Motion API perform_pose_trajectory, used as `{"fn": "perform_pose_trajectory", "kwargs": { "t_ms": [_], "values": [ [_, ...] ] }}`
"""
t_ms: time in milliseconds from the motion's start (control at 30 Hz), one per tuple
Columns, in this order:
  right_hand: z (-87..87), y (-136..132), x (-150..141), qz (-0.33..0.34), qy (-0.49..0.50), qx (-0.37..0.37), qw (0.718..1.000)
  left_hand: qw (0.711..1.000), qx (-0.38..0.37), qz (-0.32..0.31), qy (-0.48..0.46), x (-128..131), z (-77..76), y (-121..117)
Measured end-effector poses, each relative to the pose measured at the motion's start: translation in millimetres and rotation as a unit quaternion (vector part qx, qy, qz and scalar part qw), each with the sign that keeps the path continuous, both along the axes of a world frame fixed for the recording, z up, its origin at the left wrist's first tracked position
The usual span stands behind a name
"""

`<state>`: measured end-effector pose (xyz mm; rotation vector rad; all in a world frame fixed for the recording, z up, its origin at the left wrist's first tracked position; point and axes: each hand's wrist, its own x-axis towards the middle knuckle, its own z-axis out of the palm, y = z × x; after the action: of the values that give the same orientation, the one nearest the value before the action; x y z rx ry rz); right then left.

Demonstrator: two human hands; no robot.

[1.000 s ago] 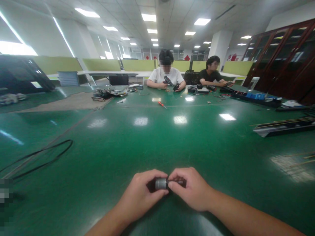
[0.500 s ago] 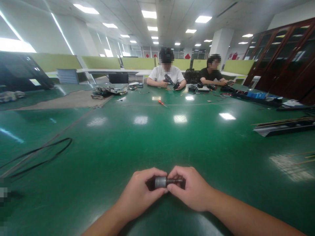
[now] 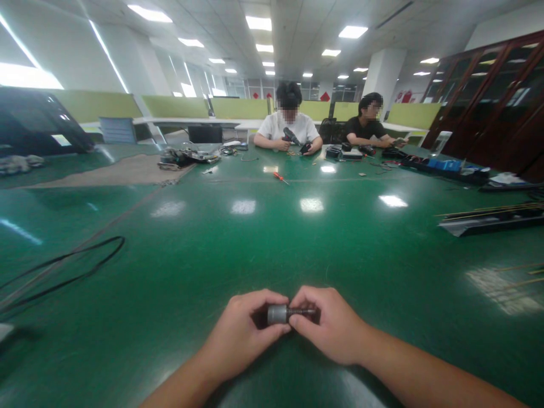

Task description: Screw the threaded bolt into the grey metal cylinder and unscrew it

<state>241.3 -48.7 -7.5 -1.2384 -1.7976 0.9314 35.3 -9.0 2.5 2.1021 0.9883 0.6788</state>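
Note:
Low in the middle of the head view, both hands are closed round a grey metal cylinder with a thin dark shaft (image 3: 277,314). My left hand (image 3: 238,328) grips the wide cylinder between thumb and fingers, hiding its left end. The shaft points right, lies level and looks ridged. Around it, my right hand (image 3: 334,326) is closed, with thumb and fingertips where the shaft meets the cylinder. The two hands' fingertips almost touch. Under them is the green tabletop (image 3: 272,255).
A black cable loop (image 3: 102,243) lies at left. An orange screwdriver (image 3: 279,177) is farther off. Rods lie over a dark metal channel (image 3: 488,221) at right. Across the table, a person in white (image 3: 266,127) holds a power drill (image 3: 291,136); another in black (image 3: 357,127) sits beside.
Both hands keep their grip on the cylinder and its shaft, with barely any movement. The whole view has shifted very slightly.

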Motion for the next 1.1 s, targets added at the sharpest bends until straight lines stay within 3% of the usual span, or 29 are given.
{"fn": "perform_pose_trajectory", "kwargs": {
  "t_ms": [1100],
  "values": [
    [1.0, -0.2, 1.3, -0.002, -0.012, -0.015, 1.000, 1.000, 0.012, 0.005, -0.005, -1.6, -2.8, 0.3]
  ]
}}
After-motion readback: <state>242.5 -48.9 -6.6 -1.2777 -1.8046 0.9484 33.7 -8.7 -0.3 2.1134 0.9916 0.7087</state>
